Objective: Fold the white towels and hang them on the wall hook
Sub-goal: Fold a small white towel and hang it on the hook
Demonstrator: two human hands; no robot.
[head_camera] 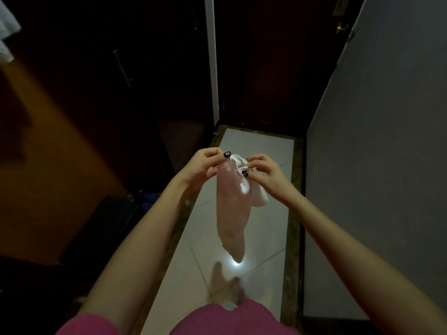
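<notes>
**You:** Where am I standing?

**Guide:** You're in a narrow, dim passage. A pale tiled floor (263, 151) runs ahead of you, a grey wall (387, 141) sits close on your right, and there are dark doors (266, 68) at the far end and along your left. I can't see a hook from here.

**You:** And the towel?

**Guide:** The white towel (231, 209) is in the air in front of you, above the floor, and only your fingers touch it. Its long axis runs straight down, with the top bunched between your hands and the tail hanging towards the floor. A second white cloth (7, 27) shows at the upper left edge, well apart.

**You:** My hands?

**Guide:** Both are curled and pinching the top edge. Your left hand (200, 165) has the higher corner between thumb and fingers. Your right hand (266, 172) holds the bunched part just beside it, a little lower. They almost touch, and neither is nearer the cloth than the other.

**You:** So what does the next move need?

**Guide:** As I judge it, everything turns on that downward hang. Both grips are at the top and close together, so you'd have to draw your hands apart along the edge to open the cloth flat before any fold lines up.
</notes>
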